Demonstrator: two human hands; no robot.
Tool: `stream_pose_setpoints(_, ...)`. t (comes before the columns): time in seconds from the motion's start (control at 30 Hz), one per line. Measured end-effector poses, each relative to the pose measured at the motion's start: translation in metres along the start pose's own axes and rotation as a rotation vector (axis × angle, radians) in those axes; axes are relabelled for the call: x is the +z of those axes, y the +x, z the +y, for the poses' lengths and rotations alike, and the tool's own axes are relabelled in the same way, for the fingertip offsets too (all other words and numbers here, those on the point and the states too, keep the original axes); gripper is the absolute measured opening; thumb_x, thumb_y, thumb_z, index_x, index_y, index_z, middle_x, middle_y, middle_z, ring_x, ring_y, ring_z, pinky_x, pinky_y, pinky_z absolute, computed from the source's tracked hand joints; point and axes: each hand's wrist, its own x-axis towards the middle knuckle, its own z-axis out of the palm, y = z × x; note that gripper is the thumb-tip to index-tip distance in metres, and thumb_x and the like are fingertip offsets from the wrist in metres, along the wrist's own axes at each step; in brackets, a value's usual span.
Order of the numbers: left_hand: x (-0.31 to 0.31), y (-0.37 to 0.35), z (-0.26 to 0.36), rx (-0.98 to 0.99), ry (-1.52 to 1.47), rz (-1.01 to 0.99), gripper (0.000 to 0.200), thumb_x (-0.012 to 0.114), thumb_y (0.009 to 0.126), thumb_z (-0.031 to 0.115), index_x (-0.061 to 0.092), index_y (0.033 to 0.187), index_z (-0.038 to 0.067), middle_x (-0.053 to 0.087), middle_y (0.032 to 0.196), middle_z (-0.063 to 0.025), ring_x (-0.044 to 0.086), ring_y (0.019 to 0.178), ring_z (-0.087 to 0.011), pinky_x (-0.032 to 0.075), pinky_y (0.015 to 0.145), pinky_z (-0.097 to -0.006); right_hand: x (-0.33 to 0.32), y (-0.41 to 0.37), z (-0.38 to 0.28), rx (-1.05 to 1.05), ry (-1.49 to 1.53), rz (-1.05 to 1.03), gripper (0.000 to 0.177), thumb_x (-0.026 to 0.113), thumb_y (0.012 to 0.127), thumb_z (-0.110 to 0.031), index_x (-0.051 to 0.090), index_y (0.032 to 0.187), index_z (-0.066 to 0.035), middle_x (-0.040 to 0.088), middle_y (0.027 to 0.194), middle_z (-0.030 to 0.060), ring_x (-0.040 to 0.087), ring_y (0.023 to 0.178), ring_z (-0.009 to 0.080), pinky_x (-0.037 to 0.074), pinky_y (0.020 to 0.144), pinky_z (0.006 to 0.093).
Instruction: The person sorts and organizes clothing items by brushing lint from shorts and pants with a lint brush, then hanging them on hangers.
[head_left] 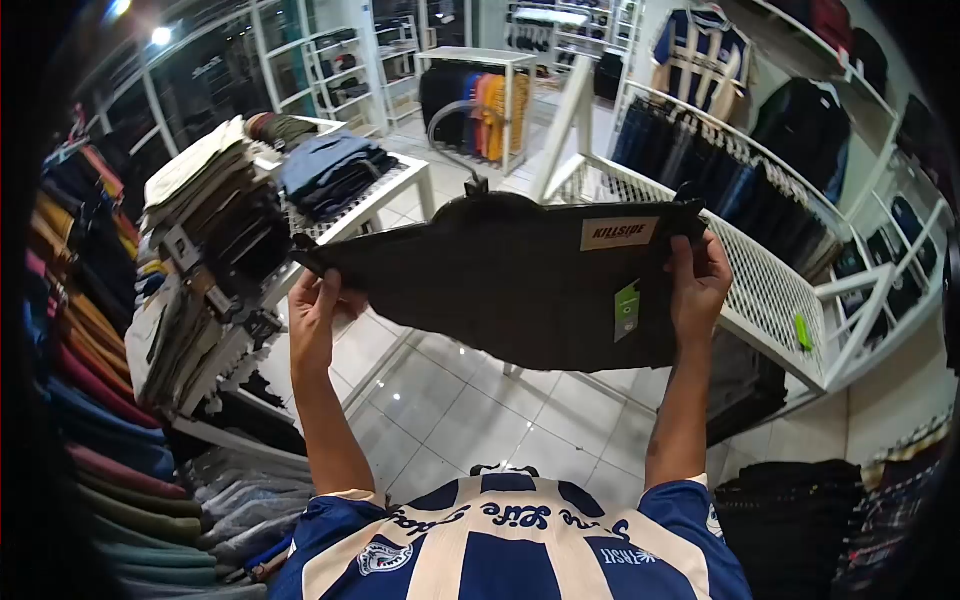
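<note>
A pair of dark pants (480,280) hangs stretched between my hands from a black clip hanger, whose hook (476,186) points away from me. My left hand (322,305) pinches the left edge just below one hanger clip (312,258). On the other side, my right hand (700,280) grips the right edge beneath the second clip (690,200). A cream patch (618,234) reading KILLSIDE and a green and white tag (627,308) show on the pants' right part. Their lower end is foreshortened, so the full length cannot be made out.
A white mesh table (770,285) stands at right with a bright green item on it. Folded clothes (200,180) are piled on the left table, beside folded jeans (330,170). Hanging garments line both sides, and a rack (480,55) stands beyond the tiled floor (450,400).
</note>
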Motion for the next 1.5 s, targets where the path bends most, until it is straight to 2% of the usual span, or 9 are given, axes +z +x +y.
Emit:
stream_pose_setpoints(0.17,-0.072,-0.026,0.021,0.190,0.261,0.041,0.028,0.078,0.093,0.026,0.072,0.100,0.000,0.059,0.075,0.0074,0.049,0.066,-0.0026,0.036,0.060,-0.0217,0.057,-0.016,0.037,0.096,-0.032,-0.080,0.021,0.075,0.098,-0.023,0.069,0.102,-0.003,0.063,0.074,-0.0048,0.056,0.064,0.0030,0.044,0.060,0.0201)
stream_pose_setpoints(0.3,-0.083,-0.050,0.018,-0.146,0.059,0.038,0.025,0.081,0.088,0.012,0.071,0.108,0.002,0.068,0.091,0.0036,0.062,0.081,-0.0082,0.050,0.076,-0.0233,0.087,-0.039,0.083,0.246,0.069,-0.162,0.025,0.075,0.098,-0.027,0.069,0.103,-0.003,0.062,0.073,-0.0051,0.056,0.064,0.0039,0.044,0.059,0.0203)
stream_pose_setpoints(0.7,0.090,-0.113,-0.099,-0.330,0.227,-0.406,0.022,0.072,0.097,0.023,0.071,0.094,0.001,0.050,0.062,0.0068,0.046,0.059,-0.0059,0.037,0.052,-0.0287,-0.004,-0.153,0.140,0.644,-0.332,-0.138,0.053,0.070,0.099,-0.044,0.063,0.131,-0.003,0.074,0.102,0.0071,0.066,0.088,0.0127,0.052,0.071,0.0269)
stream_pose_setpoints(0.83,0.149,-0.159,-0.138,-0.206,0.368,-0.524,0.026,0.069,0.096,0.024,0.070,0.109,0.001,0.061,0.066,-0.0138,0.058,0.058,-0.0275,0.045,0.056,-0.0393,0.007,-0.221,0.072,1.091,-0.076,-0.182,0.060,0.060,0.100,-0.056,0.062,0.136,-0.008,0.069,0.109,0.0045,0.066,0.094,0.0122,0.055,0.072,0.0314)
stream_pose_setpoints(0.87,0.157,-0.172,-0.142,-0.277,0.414,-0.583,0.027,0.071,0.093,0.018,0.069,0.115,0.002,0.070,0.085,-0.0189,0.065,0.074,-0.0401,0.051,0.067,-0.0439,0.008,-0.232,0.068,1.125,-0.049,-0.134,0.060,0.061,0.100,-0.054,0.061,0.136,-0.007,0.069,0.111,0.0047,0.066,0.094,0.0123,0.056,0.072,0.0317)
stream_pose_setpoints(1.1,0.196,-0.244,-0.188,0.019,0.338,-0.863,0.053,0.074,0.081,0.003,0.059,0.132,0.001,0.064,0.124,-0.0207,0.063,0.112,-0.0435,0.053,0.092,-0.0457,-0.049,-0.287,0.096,1.098,-0.102,0.207,0.034,0.075,0.090,-0.013,0.066,0.119,0.003,0.070,0.097,0.0034,0.066,0.085,0.0104,0.053,0.074,0.0266)
stream_pose_setpoints(1.3,0.249,-0.277,-0.214,-0.180,0.107,-1.025,0.076,0.081,0.080,0.005,0.049,0.149,0.004,0.060,0.135,-0.0190,0.060,0.125,-0.0372,0.050,0.104,-0.0419,-0.131,-0.298,0.114,1.108,-0.019,0.281,0.025,0.069,0.090,-0.007,0.070,0.113,0.003,0.070,0.095,0.0021,0.064,0.083,0.0083,0.051,0.074,0.0227)
stream_pose_setpoints(1.37,0.262,-0.272,-0.252,-0.593,-0.227,-1.198,0.069,0.068,0.082,0.002,0.050,0.149,0.002,0.059,0.137,-0.0138,0.061,0.122,-0.0290,0.051,0.102,-0.0401,-0.160,-0.298,0.122,1.078,0.100,0.282,0.027,0.068,0.090,-0.005,0.069,0.116,0.004,0.070,0.096,0.0016,0.064,0.083,0.0079,0.050,0.076,0.0224)
stream_pose_setpoints(1.5,0.340,-0.253,-0.278,-0.891,-0.083,-0.959,0.043,0.055,0.104,0.027,0.062,0.140,0.004,0.066,0.122,-0.0081,0.061,0.100,-0.0134,0.054,0.079,-0.0292,-0.188,-0.295,0.133,1.050,0.092,0.339,0.036,0.071,0.090,-0.006,0.067,0.125,0.003,0.064,0.087,-0.0067,0.051,0.070,0.0010,0.040,0.059,0.0207)
